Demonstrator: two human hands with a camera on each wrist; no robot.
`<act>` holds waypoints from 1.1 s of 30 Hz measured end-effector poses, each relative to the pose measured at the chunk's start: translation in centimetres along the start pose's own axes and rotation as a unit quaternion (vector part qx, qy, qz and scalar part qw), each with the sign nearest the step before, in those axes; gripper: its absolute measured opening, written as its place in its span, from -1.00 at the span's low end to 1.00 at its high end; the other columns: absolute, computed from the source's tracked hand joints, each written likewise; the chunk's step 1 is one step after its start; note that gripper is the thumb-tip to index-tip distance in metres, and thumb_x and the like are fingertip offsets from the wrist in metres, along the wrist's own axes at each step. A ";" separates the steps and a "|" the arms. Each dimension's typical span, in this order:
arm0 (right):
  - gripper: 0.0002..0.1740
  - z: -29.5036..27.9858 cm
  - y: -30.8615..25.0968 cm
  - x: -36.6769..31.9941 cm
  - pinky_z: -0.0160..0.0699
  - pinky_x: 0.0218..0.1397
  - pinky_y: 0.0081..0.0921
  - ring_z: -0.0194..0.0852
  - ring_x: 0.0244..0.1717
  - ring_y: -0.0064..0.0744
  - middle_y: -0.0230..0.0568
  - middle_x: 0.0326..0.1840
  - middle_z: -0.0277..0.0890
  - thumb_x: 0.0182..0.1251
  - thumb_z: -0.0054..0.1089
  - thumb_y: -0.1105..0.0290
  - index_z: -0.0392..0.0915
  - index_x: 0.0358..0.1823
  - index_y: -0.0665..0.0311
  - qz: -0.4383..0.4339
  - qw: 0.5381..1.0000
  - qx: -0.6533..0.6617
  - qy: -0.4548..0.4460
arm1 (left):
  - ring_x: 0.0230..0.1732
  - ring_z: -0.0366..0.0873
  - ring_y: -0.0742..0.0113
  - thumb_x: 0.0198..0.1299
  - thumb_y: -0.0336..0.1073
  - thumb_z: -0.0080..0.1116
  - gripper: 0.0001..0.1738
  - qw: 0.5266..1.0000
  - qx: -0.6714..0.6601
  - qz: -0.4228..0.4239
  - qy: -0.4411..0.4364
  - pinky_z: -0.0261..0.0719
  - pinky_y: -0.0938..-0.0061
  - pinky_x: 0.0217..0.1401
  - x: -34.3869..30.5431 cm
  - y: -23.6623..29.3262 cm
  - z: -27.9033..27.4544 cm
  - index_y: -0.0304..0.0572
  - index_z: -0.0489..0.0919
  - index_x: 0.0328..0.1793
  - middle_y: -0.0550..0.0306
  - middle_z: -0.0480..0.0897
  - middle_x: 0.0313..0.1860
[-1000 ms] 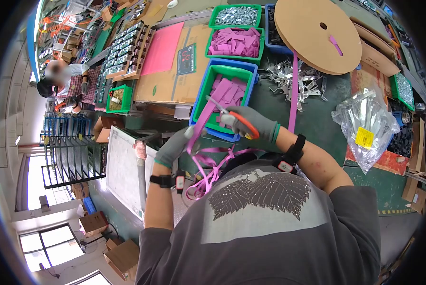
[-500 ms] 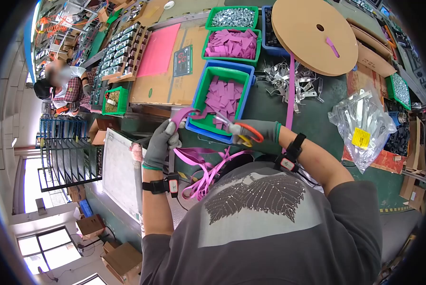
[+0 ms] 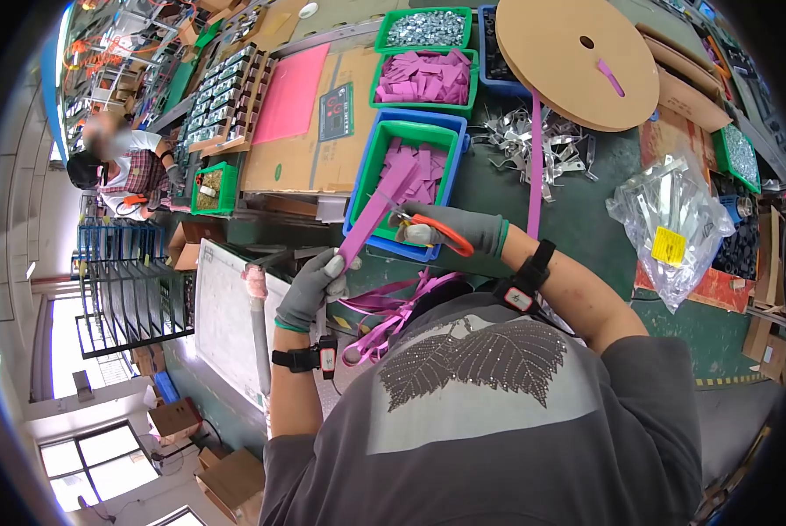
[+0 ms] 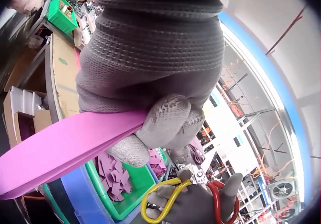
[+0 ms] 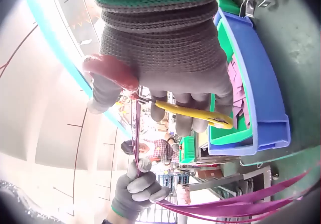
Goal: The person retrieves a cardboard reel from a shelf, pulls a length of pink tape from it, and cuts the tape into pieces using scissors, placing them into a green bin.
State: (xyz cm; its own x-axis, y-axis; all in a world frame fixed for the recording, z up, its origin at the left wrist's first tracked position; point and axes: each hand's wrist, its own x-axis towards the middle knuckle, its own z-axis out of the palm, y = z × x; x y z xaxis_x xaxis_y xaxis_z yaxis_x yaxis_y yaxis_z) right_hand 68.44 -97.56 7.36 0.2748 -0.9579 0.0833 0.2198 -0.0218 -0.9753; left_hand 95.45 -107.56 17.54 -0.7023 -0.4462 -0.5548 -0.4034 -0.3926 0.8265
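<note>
My gloved left hand pinches a purple strap between thumb and fingers. Its flat end slants up over the blue bin and the green bin nested inside, which holds cut purple pieces. Scissors with one red-orange and one yellow handle are in my gloved right hand; their blades overlap the strap in the head view. The right wrist view shows the strap edge-on at the blades, above my left hand. More strap hangs in loose loops by my lap.
Behind stand a green bin of purple pieces and one of small metal parts. A large cardboard reel, loose metal brackets and a plastic bag of parts lie rightward. Another person works at far left.
Half a second ago the strap was curled up by my left hand, apart from the scissors. Now it stretches out over the bin, and the blades meet it.
</note>
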 end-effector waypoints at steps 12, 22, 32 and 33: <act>-0.60 -0.4 1.9 0.8 0.51 -0.14 -0.46 0.46 -0.24 -0.45 -0.17 -0.22 0.47 0.40 0.06 0.23 0.36 0.16 0.27 0.000 0.997 -0.077 0.018 | -0.62 0.12 0.65 0.43 -0.03 0.01 -0.61 1.000 0.010 -0.007 -0.006 0.14 0.67 -0.51 0.0 0.9 0.2 -0.26 0.54 0.01 0.44 0.26 -0.60; -0.58 0.7 -1.9 -0.7 0.44 -0.50 -0.56 0.42 -0.49 -0.56 -0.26 -0.36 0.42 0.21 0.03 0.51 0.38 0.15 0.31 0.141 0.980 0.121 0.071 | -0.64 0.08 0.68 0.44 -0.04 -0.02 -0.59 0.999 0.020 -0.002 0.028 -0.01 0.69 -0.58 1.0 0.7 0.6 -0.30 0.53 0.02 0.44 0.28 -0.61; -0.54 0.4 -0.8 -1.9 0.43 -0.22 -0.50 0.42 -0.25 -0.52 -0.32 -0.21 0.41 0.43 0.15 0.11 0.41 0.14 0.31 0.165 0.985 -0.040 -0.024 | -0.64 0.05 0.61 0.44 0.00 0.00 -0.57 0.997 -0.046 0.028 0.062 0.17 0.63 -0.47 4.5 0.6 1.0 -0.25 0.53 0.09 0.43 0.19 -0.61; -0.43 1.2 -1.2 -1.9 0.41 -0.06 -0.48 0.40 -0.13 -0.46 -0.29 -0.15 0.44 0.42 0.15 -0.02 0.36 0.19 0.29 0.113 0.985 -0.123 -0.038 | -0.63 0.05 0.61 0.45 -0.01 0.00 -0.58 0.998 -0.040 0.024 0.050 0.17 0.63 -0.48 4.7 0.7 1.4 -0.25 0.52 0.10 0.43 0.18 -0.62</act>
State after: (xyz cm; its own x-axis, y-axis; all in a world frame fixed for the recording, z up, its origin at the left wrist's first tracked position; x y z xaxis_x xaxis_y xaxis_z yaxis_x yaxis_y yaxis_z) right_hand 68.78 -95.32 8.61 0.3621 -0.9222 -0.1357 -0.0852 0.1122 -0.9900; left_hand 91.01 -108.85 15.64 -0.6558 -0.5426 -0.5249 -0.3193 -0.4306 0.8442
